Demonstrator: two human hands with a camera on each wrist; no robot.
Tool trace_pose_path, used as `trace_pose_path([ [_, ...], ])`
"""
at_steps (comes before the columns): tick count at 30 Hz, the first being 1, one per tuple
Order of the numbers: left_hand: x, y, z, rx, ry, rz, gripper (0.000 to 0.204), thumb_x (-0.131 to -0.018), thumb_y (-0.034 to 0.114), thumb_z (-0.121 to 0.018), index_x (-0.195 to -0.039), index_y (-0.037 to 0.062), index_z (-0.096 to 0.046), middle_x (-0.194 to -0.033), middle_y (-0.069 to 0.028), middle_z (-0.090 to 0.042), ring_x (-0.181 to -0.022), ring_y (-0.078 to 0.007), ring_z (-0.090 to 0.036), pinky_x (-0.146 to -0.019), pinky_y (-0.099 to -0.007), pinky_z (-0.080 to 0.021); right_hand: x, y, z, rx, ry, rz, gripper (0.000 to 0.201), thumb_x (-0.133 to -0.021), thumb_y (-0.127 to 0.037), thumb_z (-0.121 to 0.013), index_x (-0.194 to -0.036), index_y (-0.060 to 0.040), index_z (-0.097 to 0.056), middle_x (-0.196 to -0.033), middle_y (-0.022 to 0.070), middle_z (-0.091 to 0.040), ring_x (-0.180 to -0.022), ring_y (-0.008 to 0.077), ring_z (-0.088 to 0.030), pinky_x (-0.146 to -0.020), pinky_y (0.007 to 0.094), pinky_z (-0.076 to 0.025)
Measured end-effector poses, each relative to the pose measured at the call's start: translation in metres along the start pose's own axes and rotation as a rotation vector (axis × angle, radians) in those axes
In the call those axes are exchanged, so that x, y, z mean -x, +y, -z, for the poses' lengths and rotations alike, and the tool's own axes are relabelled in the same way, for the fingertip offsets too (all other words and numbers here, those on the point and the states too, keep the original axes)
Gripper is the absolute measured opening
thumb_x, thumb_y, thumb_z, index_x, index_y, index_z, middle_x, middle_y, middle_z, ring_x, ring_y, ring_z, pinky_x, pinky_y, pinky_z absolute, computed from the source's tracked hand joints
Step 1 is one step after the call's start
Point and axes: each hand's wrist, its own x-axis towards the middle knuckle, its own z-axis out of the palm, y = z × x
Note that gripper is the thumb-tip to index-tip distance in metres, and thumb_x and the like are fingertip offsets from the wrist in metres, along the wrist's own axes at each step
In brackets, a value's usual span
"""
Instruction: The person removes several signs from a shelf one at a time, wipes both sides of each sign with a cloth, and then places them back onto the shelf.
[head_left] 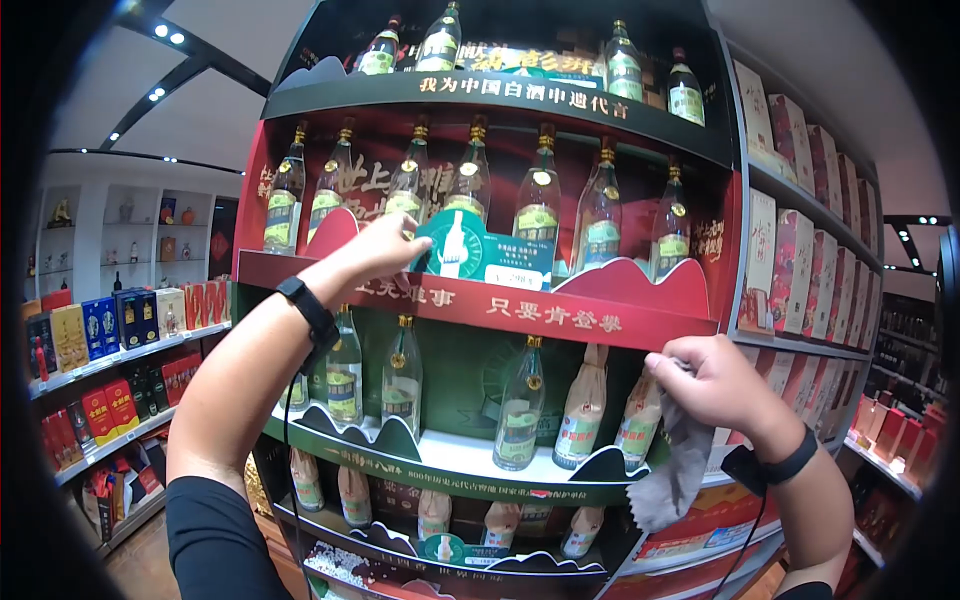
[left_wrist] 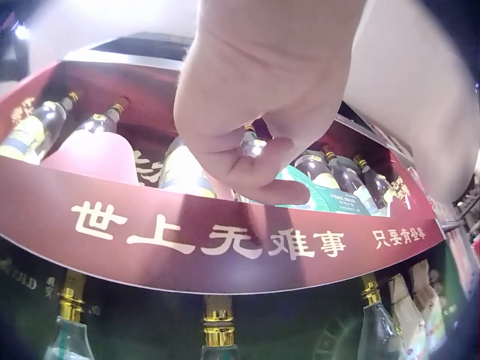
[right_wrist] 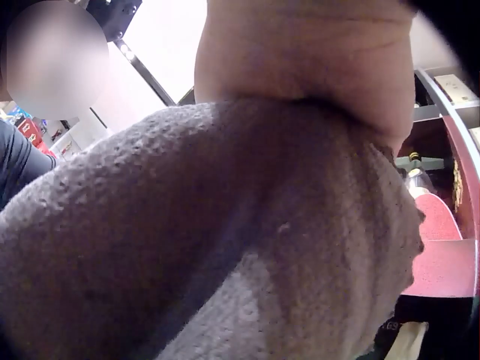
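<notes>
My left hand (head_left: 385,250) is at the red shelf's front lip, its curled fingers at the left edge of a green price sign (head_left: 495,262) with a white bottle picture. In the left wrist view, the left hand (left_wrist: 262,127) overlaps part of this sign (left_wrist: 322,193). My right hand (head_left: 705,375) grips a crumpled grey cloth (head_left: 675,465) that hangs down beside the lower shelf. The cloth (right_wrist: 225,225) fills most of the right wrist view and hides the right fingers there. Clear glass bottles (head_left: 537,205) with green labels stand in a row behind the sign.
Below, the green shelf holds clear bottles (head_left: 518,410) and paper-wrapped bottles (head_left: 580,415). Red mountain-shaped panels (head_left: 640,287) rise from the shelf lip. Boxed goods (head_left: 785,150) fill the rack at right; more boxes (head_left: 105,325) line shelves at left.
</notes>
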Motion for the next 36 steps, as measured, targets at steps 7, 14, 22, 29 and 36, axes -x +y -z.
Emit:
trace_pose_path([
  [7, -0.028, -0.008, 0.001, 0.133, -0.163, 0.045, 0.041, -0.099, 0.027, -0.071, -0.126, -0.0027, -0.060, -0.091, -0.0091, -0.072, -0.056, -0.0153, -0.071, -0.048, -0.0269, -0.050, -0.035, -0.013, -0.022, 0.054, -0.069, -0.014, 0.037, -0.103, -0.032, -0.064, -0.088, 0.0013, -0.073, -0.067, 0.0119, -0.067, -0.059, 0.0186, -0.064, -0.060, 0.0357, -0.051],
  [14, -0.040, -0.013, 0.005, 0.405, -0.247, 0.008, 0.021, -0.103, 0.023, -0.070, -0.111, 0.0056, -0.063, -0.088, -0.0006, -0.067, -0.058, -0.0090, -0.065, -0.047, -0.0211, -0.047, -0.050, -0.013, -0.042, 0.018, -0.106, 0.005, 0.036, -0.102, -0.032, -0.064, -0.089, 0.0003, -0.074, -0.070, 0.0132, -0.070, -0.061, 0.0212, -0.069, -0.062, 0.0356, -0.053],
  [22, -0.033, 0.002, 0.028, 0.534, -0.167, -0.064, 0.022, -0.103, 0.026, -0.070, -0.114, 0.0101, -0.059, -0.092, -0.0017, -0.068, -0.059, -0.0069, -0.063, -0.044, -0.0198, -0.042, -0.070, -0.012, -0.059, -0.074, 0.028, 0.085, 0.034, -0.103, -0.029, -0.064, -0.086, -0.0003, -0.070, -0.070, 0.0094, -0.070, -0.065, 0.0163, -0.069, -0.061, 0.0339, -0.051],
  [29, 0.042, 0.013, 0.062, 0.613, -0.150, -0.221, 0.028, -0.102, 0.027, -0.071, -0.115, 0.0071, -0.057, -0.085, -0.0030, -0.066, -0.055, -0.0096, -0.066, -0.042, -0.0199, -0.037, -0.068, -0.037, -0.088, -0.394, 0.229, 0.128, 0.065, -0.099, -0.026, -0.075, -0.146, 0.0014, -0.039, -0.084, 0.0070, -0.072, -0.076, 0.0095, -0.067, -0.070, 0.0269, -0.052],
  [36, 0.204, -0.054, 0.058, 0.842, -0.227, 0.013, 0.023, -0.104, 0.006, -0.065, -0.112, 0.0100, -0.044, -0.088, -0.0041, -0.065, -0.050, -0.0149, -0.066, -0.041, -0.0243, -0.047, -0.029, -0.067, -0.134, -0.630, 0.256, 0.578, 0.085, -0.087, -0.010, -0.085, -0.155, 0.0018, -0.034, -0.135, 0.0160, -0.061, -0.125, 0.0257, -0.064, -0.099, 0.0364, -0.055],
])
